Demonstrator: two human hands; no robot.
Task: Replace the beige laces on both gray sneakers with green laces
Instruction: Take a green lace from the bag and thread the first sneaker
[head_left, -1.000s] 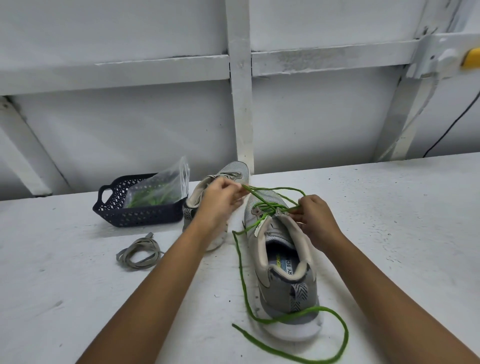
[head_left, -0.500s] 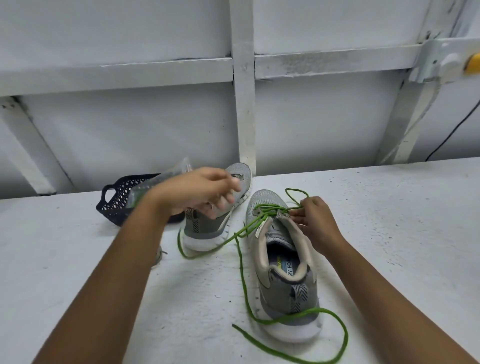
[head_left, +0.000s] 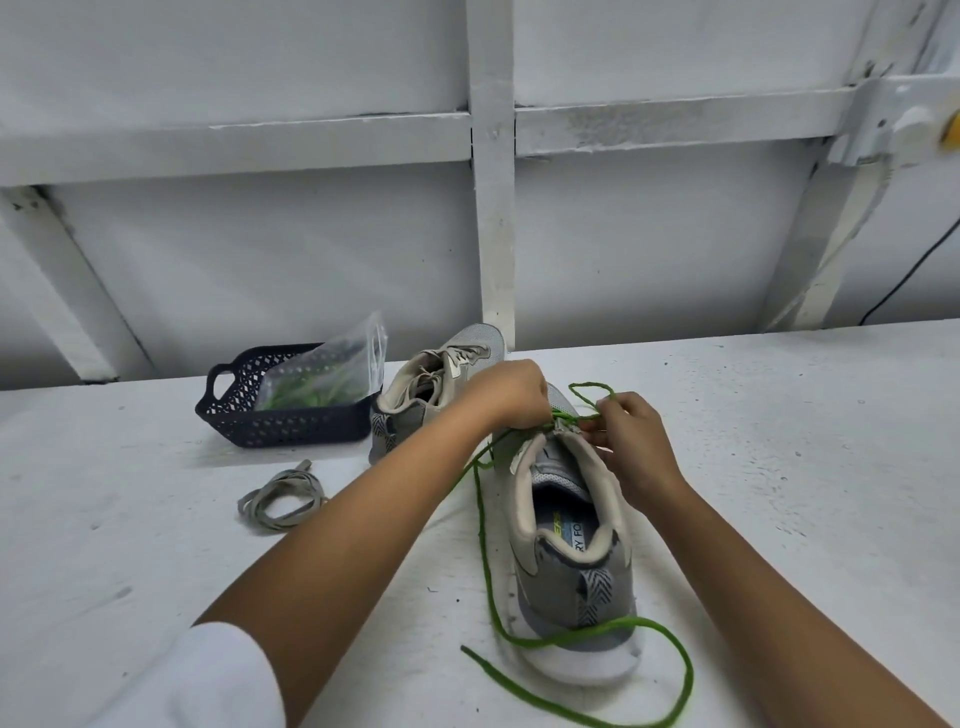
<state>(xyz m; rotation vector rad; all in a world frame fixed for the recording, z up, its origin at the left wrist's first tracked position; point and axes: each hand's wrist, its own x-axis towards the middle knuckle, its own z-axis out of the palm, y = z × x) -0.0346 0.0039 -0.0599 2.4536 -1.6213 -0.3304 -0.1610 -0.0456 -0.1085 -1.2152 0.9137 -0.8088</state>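
A gray sneaker (head_left: 566, 540) lies in front of me, heel toward me, with a green lace (head_left: 483, 525) threaded through its eyelets. The lace's loose end trails down the shoe's left side and loops around the heel. My left hand (head_left: 511, 395) pinches the green lace at the tongue. On the other side of the tongue, my right hand (head_left: 631, 441) grips the lace, a loop rising above its fingers. The second gray sneaker (head_left: 431, 389) stands behind to the left, still with beige laces. A removed beige lace (head_left: 283, 499) lies coiled on the table.
A dark blue perforated basket (head_left: 280, 421) at the back left holds a clear plastic bag (head_left: 332, 376) with green laces. The white table (head_left: 779, 441) ends at a white framed wall. A black cable (head_left: 914, 270) hangs at the far right.
My left hand, which had pulled away to the left with the lace, has come back to the sneaker's tongue. My right hand stayed at the eyelets.
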